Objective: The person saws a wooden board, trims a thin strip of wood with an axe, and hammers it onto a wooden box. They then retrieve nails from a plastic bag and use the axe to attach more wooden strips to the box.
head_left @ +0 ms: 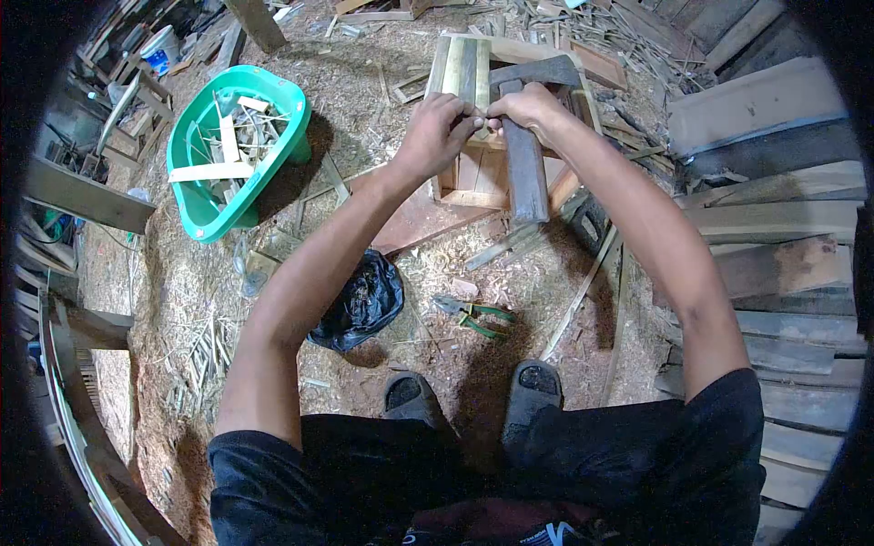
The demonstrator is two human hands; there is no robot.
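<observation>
A wooden crate [480,198] with slats across part of its top stands on the floor in front of me. At the edge of its light and dark slats [468,70], my left hand [441,127] has its fingers pinched together; whatever they hold is too small to name. My right hand [530,107] is closed around a dark wooden handle [525,173], its fingertips close to those of my left hand. The handle points down toward me, and a broad dark head [546,73] lies over the crate's far right part.
Green-handled pliers [473,315] and a black plastic bag [366,305] lie on the sawdust-covered floor. A green tub [188,196] of wood scraps stands at the left. Boards [783,264] are stacked along the right side.
</observation>
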